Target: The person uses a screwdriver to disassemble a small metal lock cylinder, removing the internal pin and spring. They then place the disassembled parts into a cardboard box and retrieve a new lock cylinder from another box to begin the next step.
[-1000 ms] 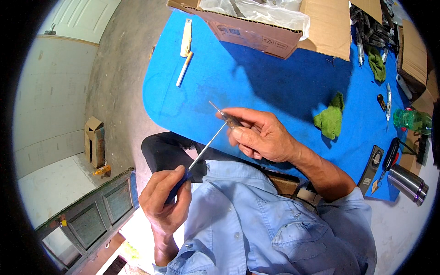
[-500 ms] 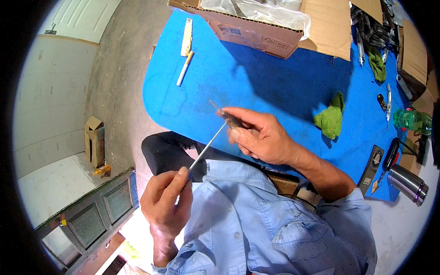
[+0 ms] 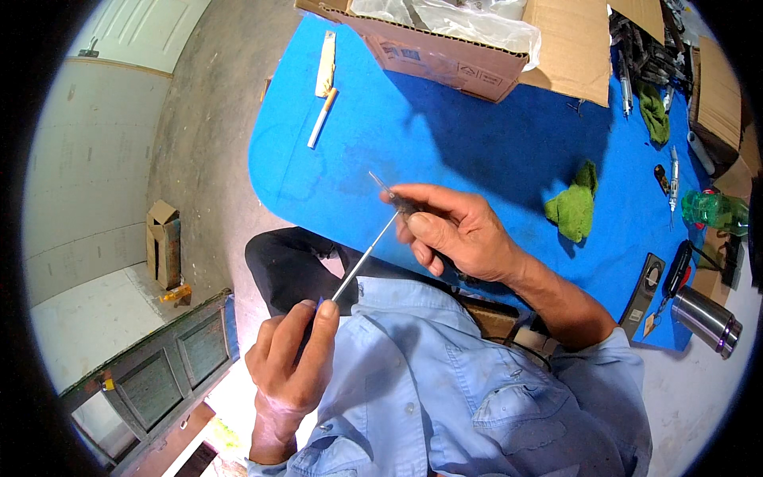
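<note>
My left hand grips a screwdriver by its handle, of which only a bit of blue shows between the fingers. The screwdriver's long thin shaft slants up and right. Its tip meets a small dark part with a thin metal rod sticking out to the upper left. My right hand pinches that part between thumb and fingers, which hide most of it. Both hands are over my lap, by the near edge of the blue-covered table.
Beyond my hands stands an open cardboard box with plastic lining. A cigarette lies far left. To the right are a green cloth, a metal flask, a green bottle, a black folding knife-like tool and a heap of dark metal parts.
My left hand has shifted slightly, its thumb now further right along the screwdriver. My right fingers have spread and changed their hold on the dark part. The screwdriver tip stays against it.
</note>
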A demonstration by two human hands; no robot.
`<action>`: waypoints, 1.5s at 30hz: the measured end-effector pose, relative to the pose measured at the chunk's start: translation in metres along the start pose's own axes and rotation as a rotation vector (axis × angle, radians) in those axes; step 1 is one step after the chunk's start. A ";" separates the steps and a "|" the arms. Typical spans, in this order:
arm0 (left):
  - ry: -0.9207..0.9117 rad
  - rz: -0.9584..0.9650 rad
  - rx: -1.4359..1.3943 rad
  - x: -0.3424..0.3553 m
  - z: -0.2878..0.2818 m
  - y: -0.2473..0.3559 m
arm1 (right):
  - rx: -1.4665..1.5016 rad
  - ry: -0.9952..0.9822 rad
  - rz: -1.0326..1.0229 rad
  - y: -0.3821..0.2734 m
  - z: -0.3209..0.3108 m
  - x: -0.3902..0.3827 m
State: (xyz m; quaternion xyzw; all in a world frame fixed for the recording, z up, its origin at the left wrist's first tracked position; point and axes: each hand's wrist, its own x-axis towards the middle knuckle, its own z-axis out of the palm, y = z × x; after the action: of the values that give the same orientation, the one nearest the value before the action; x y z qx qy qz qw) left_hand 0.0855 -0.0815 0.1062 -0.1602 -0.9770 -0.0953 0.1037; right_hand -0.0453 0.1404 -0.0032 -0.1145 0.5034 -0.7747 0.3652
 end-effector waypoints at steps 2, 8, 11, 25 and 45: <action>0.007 0.018 0.004 0.000 0.000 -0.001 | 0.035 -0.040 -0.007 -0.004 0.000 -0.002; -0.053 0.087 0.033 0.003 -0.008 0.000 | -0.057 -0.029 -0.063 0.001 0.001 -0.003; -0.046 0.108 0.024 0.003 -0.008 -0.002 | -0.139 0.018 -0.023 -0.004 0.004 -0.002; -0.202 0.272 0.129 0.020 -0.009 -0.010 | -0.486 0.080 -0.121 0.009 0.008 0.003; -0.252 -0.481 -0.573 0.029 -0.006 -0.007 | -0.740 0.208 -0.298 0.022 0.019 0.006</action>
State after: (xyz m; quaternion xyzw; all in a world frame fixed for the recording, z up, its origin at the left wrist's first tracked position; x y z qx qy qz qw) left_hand 0.0575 -0.0807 0.1175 0.0405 -0.9255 -0.3654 -0.0914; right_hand -0.0294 0.1187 -0.0143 -0.2309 0.7601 -0.5933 0.1303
